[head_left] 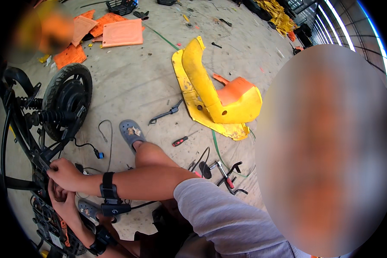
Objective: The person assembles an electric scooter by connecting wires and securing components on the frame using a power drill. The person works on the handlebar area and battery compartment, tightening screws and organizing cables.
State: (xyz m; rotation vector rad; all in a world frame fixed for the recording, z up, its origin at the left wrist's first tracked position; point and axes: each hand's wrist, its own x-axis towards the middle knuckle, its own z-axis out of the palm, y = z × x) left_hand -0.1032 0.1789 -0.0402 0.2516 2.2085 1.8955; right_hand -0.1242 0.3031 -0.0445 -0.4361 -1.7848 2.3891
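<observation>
Both of my hands are together at the far left, against the black frame (pixel 28 139) of a stripped scooter or motorbike. My right hand (pixel 68 175) is closed, its fingertips pressed to a dark part of the frame. What it pinches is too small to make out. Just below it, my left hand (pixel 65 202) has its fingers curled up against the same spot, partly covered by the right hand. Behind the hands stands the wheel (pixel 87 92) with its black tyre, next to coil-spring shock absorbers (pixel 51 117).
Yellow and orange body panels (pixel 198 90) lie on the concrete floor, near a black lever-like part (pixel 165 112) and a red-black screwdriver (pixel 180 141). A ratchet wrench (pixel 224 173) lies right of my knee. Orange panels (pixel 122 33) lie far left. A loose cable with blue connector (pixel 99 154) hangs near the wheel.
</observation>
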